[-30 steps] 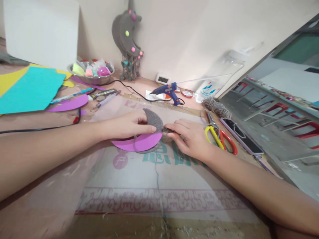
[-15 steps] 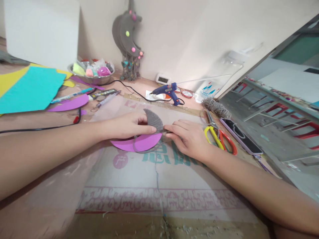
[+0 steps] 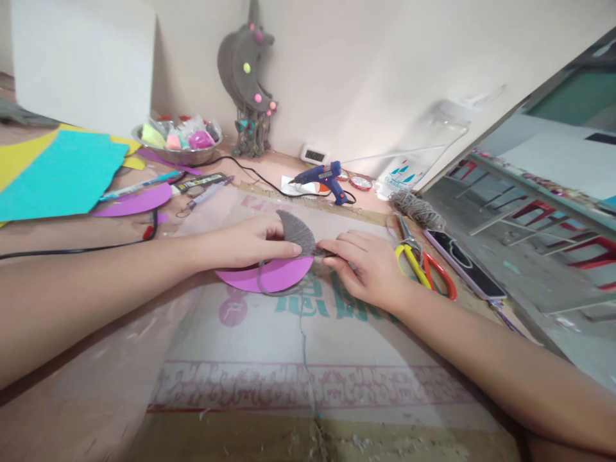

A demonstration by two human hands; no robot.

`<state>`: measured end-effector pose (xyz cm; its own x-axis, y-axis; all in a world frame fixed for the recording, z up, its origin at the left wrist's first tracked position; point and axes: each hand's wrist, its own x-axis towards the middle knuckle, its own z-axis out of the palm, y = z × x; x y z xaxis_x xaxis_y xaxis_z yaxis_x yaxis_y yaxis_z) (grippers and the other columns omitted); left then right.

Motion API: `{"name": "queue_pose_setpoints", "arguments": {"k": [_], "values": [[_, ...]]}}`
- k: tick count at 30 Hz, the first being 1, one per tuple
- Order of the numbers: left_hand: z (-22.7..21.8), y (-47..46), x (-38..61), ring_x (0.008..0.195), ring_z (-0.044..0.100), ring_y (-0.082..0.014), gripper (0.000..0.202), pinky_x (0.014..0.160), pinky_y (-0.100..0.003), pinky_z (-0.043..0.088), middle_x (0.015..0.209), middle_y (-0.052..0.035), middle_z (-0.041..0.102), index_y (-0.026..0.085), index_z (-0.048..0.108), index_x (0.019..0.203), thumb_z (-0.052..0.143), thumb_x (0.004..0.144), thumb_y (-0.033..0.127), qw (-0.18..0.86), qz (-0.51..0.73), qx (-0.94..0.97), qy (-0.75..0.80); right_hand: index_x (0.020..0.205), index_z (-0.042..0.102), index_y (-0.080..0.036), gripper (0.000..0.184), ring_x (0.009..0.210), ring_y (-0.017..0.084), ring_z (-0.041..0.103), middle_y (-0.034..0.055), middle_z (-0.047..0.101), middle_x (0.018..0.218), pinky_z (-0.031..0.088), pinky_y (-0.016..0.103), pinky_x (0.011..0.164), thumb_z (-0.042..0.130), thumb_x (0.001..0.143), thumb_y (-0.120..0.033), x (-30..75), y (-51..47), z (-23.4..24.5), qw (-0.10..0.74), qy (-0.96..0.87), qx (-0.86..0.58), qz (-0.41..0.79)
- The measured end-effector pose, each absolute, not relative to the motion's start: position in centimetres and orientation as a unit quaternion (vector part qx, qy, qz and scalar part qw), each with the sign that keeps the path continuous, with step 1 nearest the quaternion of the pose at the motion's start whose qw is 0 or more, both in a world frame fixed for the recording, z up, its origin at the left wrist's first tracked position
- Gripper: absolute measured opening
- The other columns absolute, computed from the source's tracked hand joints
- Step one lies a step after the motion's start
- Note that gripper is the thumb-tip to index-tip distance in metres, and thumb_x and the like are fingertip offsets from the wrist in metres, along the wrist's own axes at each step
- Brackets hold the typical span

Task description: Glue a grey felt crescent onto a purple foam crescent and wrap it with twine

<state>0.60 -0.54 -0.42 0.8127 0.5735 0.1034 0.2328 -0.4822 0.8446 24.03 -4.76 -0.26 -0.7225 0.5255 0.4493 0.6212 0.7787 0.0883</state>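
Observation:
My left hand [image 3: 253,242] is closed on a purple foam crescent [image 3: 272,274], thumb on top and fingers hidden beneath or behind it. Grey yarn wraps the upper right part [image 3: 297,232] of the crescent in tight rows, while the lower left part is bare purple. A loose loop of grey yarn [image 3: 260,282] hangs over the bare part. At the crescent's right edge, my right hand [image 3: 368,264] pinches what looks like a small bundle of grey yarn [image 3: 321,253], partly hidden by the fingertips.
Scissors [image 3: 418,260], a grey yarn skein [image 3: 418,208] and a phone [image 3: 462,263] lie at right. Behind the hands sits a blue glue gun [image 3: 320,174]. Turquoise sheet [image 3: 62,173], purple piece [image 3: 135,200] and a metal bowl [image 3: 180,154] are at left. A grey moon ornament [image 3: 245,70] hangs behind.
My right fingertips have shifted very slightly at the crescent's right edge. The left hand and the crescent look nearly unchanged.

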Motion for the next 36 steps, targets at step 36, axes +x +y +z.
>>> {"name": "queue_pose_setpoints", "arguments": {"k": [36], "values": [[-0.4,-0.62,0.57,0.086,0.061,-0.0162,0.027,0.077,-0.025,0.044,0.095,-0.0027,0.069,0.014,0.066,0.094,0.048,0.084,0.032,0.433,0.182,0.839,0.274,0.104,0.059,-0.016,0.025,0.067,0.015,0.055,0.0052,0.063,0.079,0.043,0.028,0.062,0.049,0.089,-0.033,23.51,-5.26,-0.01,0.258,-0.882,-0.395,0.019]]}}
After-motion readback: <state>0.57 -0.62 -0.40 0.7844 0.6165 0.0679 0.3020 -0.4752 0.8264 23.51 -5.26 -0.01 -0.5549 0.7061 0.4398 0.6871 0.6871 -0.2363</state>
